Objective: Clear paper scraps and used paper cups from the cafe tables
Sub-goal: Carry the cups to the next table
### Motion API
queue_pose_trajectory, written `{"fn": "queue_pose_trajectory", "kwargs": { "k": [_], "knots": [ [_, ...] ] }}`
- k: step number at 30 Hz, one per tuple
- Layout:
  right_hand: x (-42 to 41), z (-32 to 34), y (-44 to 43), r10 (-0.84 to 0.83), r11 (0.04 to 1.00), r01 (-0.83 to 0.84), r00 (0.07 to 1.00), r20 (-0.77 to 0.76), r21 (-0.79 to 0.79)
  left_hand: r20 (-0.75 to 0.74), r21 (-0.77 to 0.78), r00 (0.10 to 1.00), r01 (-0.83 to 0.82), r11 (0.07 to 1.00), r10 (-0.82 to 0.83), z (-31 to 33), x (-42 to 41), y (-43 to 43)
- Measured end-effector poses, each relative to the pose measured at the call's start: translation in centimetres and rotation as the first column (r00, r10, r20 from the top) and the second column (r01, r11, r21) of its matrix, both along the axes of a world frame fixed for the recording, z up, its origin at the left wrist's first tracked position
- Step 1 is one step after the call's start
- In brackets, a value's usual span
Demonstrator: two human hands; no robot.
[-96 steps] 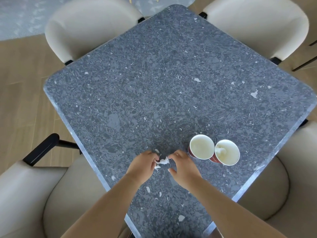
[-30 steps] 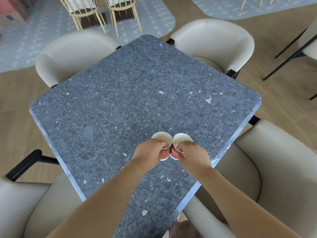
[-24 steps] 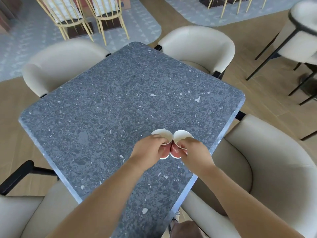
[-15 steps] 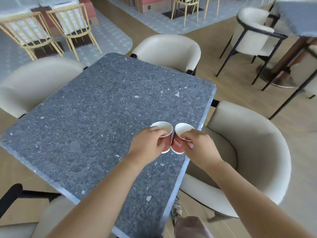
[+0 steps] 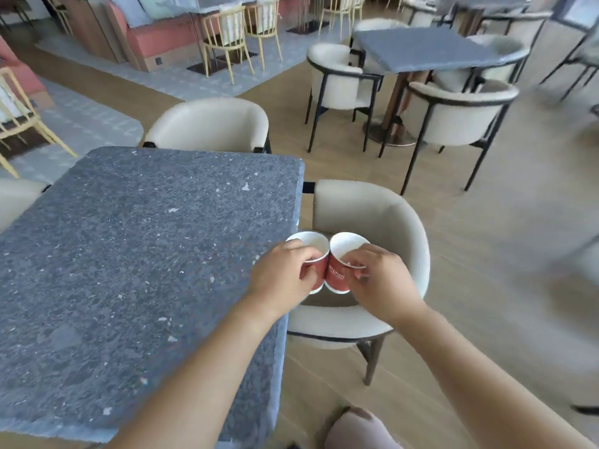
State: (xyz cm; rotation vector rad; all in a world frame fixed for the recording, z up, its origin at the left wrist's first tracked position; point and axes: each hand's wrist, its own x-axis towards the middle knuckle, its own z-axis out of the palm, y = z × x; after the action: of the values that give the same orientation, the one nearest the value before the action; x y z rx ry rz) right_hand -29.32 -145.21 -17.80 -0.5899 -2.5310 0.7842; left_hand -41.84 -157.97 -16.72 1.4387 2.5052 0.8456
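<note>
Two red paper cups with white insides are held side by side, touching, just past the right edge of the grey speckled table (image 5: 146,254). My left hand (image 5: 282,277) grips the left cup (image 5: 309,246). My right hand (image 5: 379,280) grips the right cup (image 5: 340,270), which has white lettering on its side. Both cups hang in the air above the seat of a cream armchair (image 5: 382,222). What lies inside the cups is hidden from here.
Cream armchairs (image 5: 210,124) ring the table. A second grey table (image 5: 428,50) with cream chairs stands at the back right. Yellow wooden chairs (image 5: 240,34) stand on a grey rug at the back. Wooden floor (image 5: 502,286) lies to the right.
Both hands dropped the paper scrap, took a cup each, lifted them off the table and carried them right, past the table's edge. The view has swung to the right.
</note>
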Motion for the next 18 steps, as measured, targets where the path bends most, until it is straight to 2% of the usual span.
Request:
{"fn": "queue_pose_trajectory", "kwargs": {
  "k": [3,9,18],
  "knots": [
    [3.3,0.3,0.7,-0.095,0.994,0.095,0.995,-0.006,-0.046,0.002,0.021,0.997,0.079,0.997,-0.079,0.3,2.2,2.0],
    [10.2,1.1,2.1,-0.279,0.960,0.279,0.960,-0.014,-0.025,-0.019,0.027,0.973,0.232,0.972,-0.231,0.7,7.2,6.1],
    [24.8,1.6,3.4,-0.566,0.824,0.566,0.824,-0.003,-0.026,-0.022,0.060,0.866,0.500,0.864,-0.500,1.2,19.8,12.6]
  ]
}}
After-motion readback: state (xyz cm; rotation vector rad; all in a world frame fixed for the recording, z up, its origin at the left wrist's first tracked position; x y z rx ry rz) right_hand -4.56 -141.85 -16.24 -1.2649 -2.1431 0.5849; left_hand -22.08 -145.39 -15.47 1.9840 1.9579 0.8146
